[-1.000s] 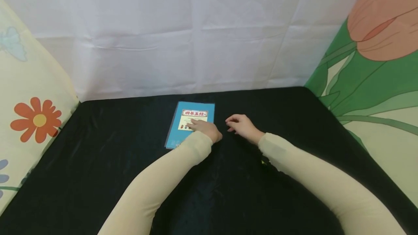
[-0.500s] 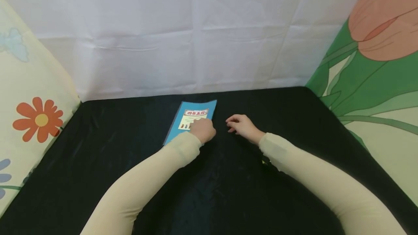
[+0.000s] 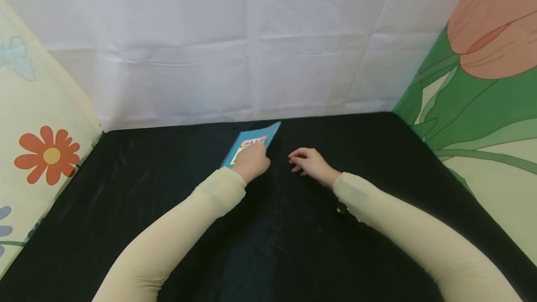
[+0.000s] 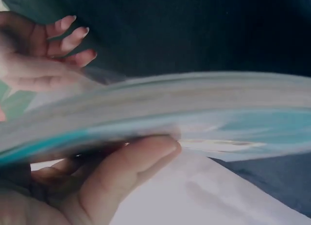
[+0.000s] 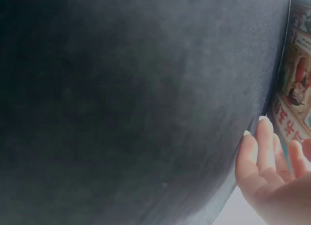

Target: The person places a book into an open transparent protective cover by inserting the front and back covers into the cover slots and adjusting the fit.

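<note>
My left hand [image 3: 252, 161] grips a thin blue book [image 3: 254, 135] by its right side, with the book tilted and its far right corner bent upward. In the left wrist view the edge of the book's pages [image 4: 194, 96] runs across the frame, with my thumb pressed against the blue cover below. To the right of the book my right hand [image 3: 311, 163] holds nothing, its fingers loosely bent. Colourful pictures and red characters on the book's other face [image 5: 296, 84] show in the right wrist view, beyond my right fingers.
Black cloth [image 3: 189, 153] covers the table. A white sheet [image 3: 251, 59] hangs behind it, and flower-printed cloths stand at the left [image 3: 50, 106] and right [image 3: 482, 106]. A small yellow-green bit [image 3: 339, 209] shows under the right sleeve.
My left hand has gone from lying on the flat book to gripping it. The book has lifted and tilted, its near end rising off the table. The right hand has barely moved.
</note>
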